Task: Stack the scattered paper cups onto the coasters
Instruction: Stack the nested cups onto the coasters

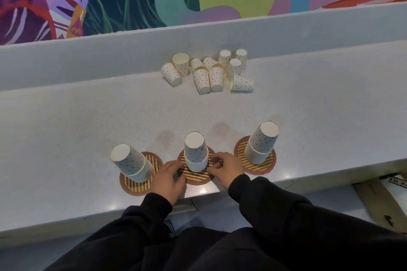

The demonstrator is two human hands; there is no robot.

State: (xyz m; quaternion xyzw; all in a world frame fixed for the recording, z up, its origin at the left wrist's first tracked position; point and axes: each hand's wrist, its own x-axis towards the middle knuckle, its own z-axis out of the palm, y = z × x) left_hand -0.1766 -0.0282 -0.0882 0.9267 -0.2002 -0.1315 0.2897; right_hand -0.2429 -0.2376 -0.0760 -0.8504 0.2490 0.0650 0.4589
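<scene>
Your left hand (169, 176) and right hand (226, 167) curl their fingers on the rim of the middle coaster (198, 177), one on either side of its inverted cup stack (196, 152). Shift the coaster gently: a jerk can topple this stack into the left stack (132, 163) or right stack (262, 143). Loose paper cups (207, 72) lie far back on the tabletop (88, 121); reaching over risks clipping a stack.

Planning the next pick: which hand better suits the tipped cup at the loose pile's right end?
Right. The right hand sits nearer the tipped cup, probably with an open path between the middle stack and right stack.
</scene>
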